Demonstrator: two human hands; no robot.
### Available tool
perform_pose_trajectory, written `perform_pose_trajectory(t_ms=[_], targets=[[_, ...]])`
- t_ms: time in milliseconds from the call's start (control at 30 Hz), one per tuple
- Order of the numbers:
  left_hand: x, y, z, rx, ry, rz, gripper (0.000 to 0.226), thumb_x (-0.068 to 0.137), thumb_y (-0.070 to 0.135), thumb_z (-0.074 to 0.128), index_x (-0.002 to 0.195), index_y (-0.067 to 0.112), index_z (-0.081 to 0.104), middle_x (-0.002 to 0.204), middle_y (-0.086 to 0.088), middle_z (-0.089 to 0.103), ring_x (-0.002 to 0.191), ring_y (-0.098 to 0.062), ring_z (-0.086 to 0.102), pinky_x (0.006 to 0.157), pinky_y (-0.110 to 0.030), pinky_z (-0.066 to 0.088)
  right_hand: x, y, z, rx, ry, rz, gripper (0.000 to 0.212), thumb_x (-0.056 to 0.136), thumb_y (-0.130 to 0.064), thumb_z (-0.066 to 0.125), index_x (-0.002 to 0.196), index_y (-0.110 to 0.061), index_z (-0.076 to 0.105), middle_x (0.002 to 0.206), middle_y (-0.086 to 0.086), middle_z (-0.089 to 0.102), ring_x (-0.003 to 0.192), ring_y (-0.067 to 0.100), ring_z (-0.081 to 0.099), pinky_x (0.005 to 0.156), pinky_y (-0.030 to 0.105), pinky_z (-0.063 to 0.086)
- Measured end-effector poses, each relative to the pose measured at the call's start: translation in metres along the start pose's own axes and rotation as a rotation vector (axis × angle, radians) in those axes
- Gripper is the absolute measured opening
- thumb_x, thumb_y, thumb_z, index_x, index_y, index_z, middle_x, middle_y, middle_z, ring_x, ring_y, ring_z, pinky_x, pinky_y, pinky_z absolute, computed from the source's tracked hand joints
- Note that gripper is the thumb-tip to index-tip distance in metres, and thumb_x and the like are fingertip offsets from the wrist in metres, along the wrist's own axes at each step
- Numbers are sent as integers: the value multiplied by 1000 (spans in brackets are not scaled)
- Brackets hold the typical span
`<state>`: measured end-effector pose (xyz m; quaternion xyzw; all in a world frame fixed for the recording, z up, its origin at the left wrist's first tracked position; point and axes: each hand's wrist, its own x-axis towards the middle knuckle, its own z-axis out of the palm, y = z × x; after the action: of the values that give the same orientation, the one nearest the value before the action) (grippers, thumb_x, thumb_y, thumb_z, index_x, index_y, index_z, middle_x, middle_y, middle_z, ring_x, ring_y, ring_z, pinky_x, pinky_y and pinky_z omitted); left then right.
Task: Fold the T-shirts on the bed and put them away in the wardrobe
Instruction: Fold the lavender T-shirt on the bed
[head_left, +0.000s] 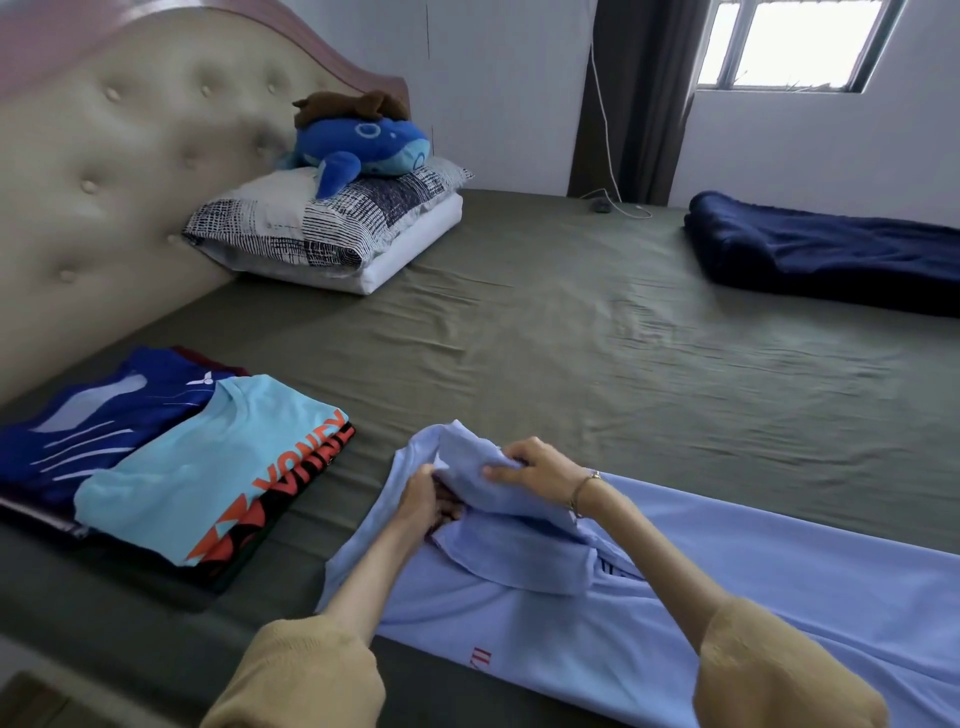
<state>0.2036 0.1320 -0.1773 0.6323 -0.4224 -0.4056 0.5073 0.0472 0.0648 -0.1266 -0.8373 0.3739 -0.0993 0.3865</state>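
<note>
Gripping the collar end of a pale blue T-shirt (727, 613) laid along the near edge of the bed (571, 322): right hand (540, 467) fingers pinch bunched cloth, left hand (423, 499) curled on it. Folded shirts (171, 457) stacked left.

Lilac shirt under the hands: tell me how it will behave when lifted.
Probably floppy: the lilac shirt bunches and creases where the left hand and right hand pinch it. Likely light, since the thin cloth lies flat on the bed. Lifted at one end, its long unfolded part would probably sag and trail.
</note>
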Motion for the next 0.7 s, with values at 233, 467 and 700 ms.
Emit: perform_pose_trajectory(t_ms=[233,467,700], targets=[[10,-22,-4,-68,37,-396,24,85,25,60,102,8,64,106,-14,66,102,-28,61,98,-44,47,-39,12,27,-147,-260,-15,28,94,-35,52,97,-11,66,90,-1,62,86,13,53,84,29,42],[8,-26,-5,-184,68,-472,22,97,11,45,107,-3,57,95,-15,63,83,-30,59,67,-33,47,-43,-2,46,-219,-230,-66,28,96,-34,46,108,-17,66,110,4,65,101,23,55,92,35,42],[21,-18,-5,-236,121,-380,33,77,30,57,106,16,63,111,-10,54,88,-27,60,73,-34,50,-49,4,40,-500,-241,-55,41,77,-29,71,115,-24,55,89,-9,52,93,19,56,79,28,37]])
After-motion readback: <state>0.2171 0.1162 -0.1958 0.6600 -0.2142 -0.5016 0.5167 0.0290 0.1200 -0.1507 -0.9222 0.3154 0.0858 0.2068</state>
